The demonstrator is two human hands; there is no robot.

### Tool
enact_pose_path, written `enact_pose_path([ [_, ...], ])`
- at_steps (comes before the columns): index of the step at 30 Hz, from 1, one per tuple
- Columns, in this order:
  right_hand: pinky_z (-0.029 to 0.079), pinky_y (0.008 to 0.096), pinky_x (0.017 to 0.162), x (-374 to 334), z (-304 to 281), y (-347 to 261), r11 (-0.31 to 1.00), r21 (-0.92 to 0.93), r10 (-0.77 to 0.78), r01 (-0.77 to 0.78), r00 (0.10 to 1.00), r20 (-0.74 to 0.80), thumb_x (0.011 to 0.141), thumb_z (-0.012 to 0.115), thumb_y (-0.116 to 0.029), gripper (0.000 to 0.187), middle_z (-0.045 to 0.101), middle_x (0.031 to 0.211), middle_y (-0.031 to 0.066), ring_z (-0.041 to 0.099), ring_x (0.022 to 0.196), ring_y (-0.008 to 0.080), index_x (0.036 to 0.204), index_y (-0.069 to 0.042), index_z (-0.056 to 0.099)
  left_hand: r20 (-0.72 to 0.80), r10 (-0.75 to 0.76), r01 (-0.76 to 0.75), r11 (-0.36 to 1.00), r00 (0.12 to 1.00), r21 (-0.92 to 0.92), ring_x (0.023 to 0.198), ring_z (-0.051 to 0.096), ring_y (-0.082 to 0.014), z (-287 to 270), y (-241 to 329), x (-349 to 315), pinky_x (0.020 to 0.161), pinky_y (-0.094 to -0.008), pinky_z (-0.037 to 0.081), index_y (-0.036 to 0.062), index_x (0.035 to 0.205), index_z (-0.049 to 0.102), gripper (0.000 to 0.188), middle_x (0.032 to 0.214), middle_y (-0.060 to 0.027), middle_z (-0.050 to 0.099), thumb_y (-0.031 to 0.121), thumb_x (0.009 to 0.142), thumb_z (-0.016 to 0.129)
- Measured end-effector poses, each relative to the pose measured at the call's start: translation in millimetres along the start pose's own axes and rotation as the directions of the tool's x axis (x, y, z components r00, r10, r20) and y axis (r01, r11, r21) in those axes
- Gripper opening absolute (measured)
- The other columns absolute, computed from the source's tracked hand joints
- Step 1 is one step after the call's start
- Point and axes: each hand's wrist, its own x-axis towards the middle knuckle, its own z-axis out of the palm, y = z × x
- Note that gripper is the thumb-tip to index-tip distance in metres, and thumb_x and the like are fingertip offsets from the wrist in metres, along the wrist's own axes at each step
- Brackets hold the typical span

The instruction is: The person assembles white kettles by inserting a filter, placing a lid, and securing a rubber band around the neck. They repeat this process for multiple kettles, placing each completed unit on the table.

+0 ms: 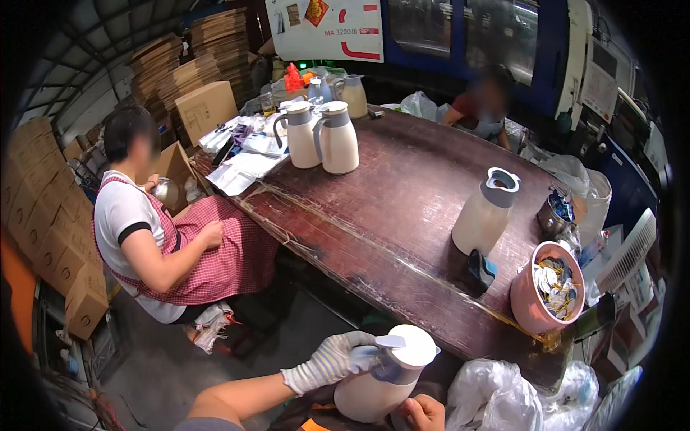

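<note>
A cream thermos jug (374,395) with a grey collar and a white lid leans slightly at the lower middle, close to my body. My left hand (334,363), in a striped knit glove, is closed round its grey handle, just below the lid lever. Bare and curled, my right hand (424,413) presses with its thumb at the lower right side of the jug; its other fingers are partly hidden. On the table ahead stands another cream jug (478,219), its grey neck showing without a white lid. Beside its base lies a small black and blue object (481,271).
A pink bucket (521,298) of small parts stands at the right table (388,194) edge, near a metal bowl (552,223). Two lidded jugs (338,151) stand farther left. Clear plastic bags (496,395) lie at lower right. One person (165,230) sits left, another (478,111) beyond the table.
</note>
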Motion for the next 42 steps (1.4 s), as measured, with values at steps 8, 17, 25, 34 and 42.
enact_pose_path([
  [8, 0.046, 0.0252, 0.067, -6, -21, -4, 0.999, -0.013, -0.049, 0.047, 0.979, -0.200, 0.096, 0.057, -0.020, 0.025, 0.062, 0.074, 0.0024, 0.057, 0.070, 0.0105, 0.081, -0.001, 0.064, -0.338, 0.384, -0.446, 0.886, 0.859, -0.127, 0.083, 0.066, -0.0140, -45, 85, 25, 0.069, -0.0281, 0.056, 0.0025, 0.121, 0.062, 0.042, 0.099, -0.0079, 0.069, 0.009, 0.082, 0.076],
  [17, 0.047, 0.0256, 0.069, 1, -23, 26, 1.000, -0.028, -0.014, 0.007, 0.960, -0.280, 0.096, 0.058, -0.019, 0.023, 0.064, 0.075, 0.0029, 0.058, 0.072, 0.0111, 0.086, 0.000, 0.065, -0.602, 0.672, -0.618, 0.706, 0.431, 0.345, 0.094, 0.062, -0.0155, -198, 68, 172, 0.082, -0.0267, 0.053, -0.0028, 0.116, 0.060, 0.033, 0.106, -0.0093, 0.066, -0.003, 0.084, 0.067],
  [25, 0.049, 0.0286, 0.069, -1, -30, 36, 0.976, -0.218, -0.057, -0.012, 0.949, -0.309, 0.092, 0.061, -0.019, 0.020, 0.066, 0.080, 0.0074, 0.061, 0.076, 0.0166, 0.089, -0.001, 0.067, -0.761, 0.291, 0.080, 0.909, 0.580, 0.409, 0.086, 0.062, -0.0184, -254, -13, 237, 0.075, -0.0289, 0.050, 0.0016, 0.129, 0.050, 0.062, 0.103, -0.0101, 0.064, 0.027, 0.079, 0.075],
  [34, 0.051, 0.0354, 0.059, 48, -20, 109, 0.684, -0.690, -0.540, 0.239, 0.801, -0.258, 0.082, 0.071, -0.019, 0.010, 0.066, 0.077, 0.0074, 0.065, 0.067, 0.0268, 0.080, -0.010, 0.069, -0.090, 0.376, -0.329, 0.885, 0.922, 0.329, 0.095, 0.060, -0.0140, -32, 38, 274, 0.085, -0.0277, 0.048, 0.0002, 0.117, 0.061, 0.030, 0.101, -0.0062, 0.065, 0.013, 0.090, 0.062],
  [42, 0.049, 0.0340, 0.051, 65, -16, 127, 0.553, -0.810, -0.643, 0.195, 0.719, -0.266, 0.080, 0.073, -0.025, 0.011, 0.062, 0.072, 0.0024, 0.062, 0.057, 0.0232, 0.076, -0.016, 0.068, 0.332, 0.662, -0.452, 0.011, 0.672, 0.892, 0.108, 0.061, -0.0335, 126, 164, 330, 0.092, -0.0407, 0.049, 0.0175, 0.127, 0.057, 0.045, 0.120, -0.0152, 0.061, 0.025, 0.084, 0.068],
])
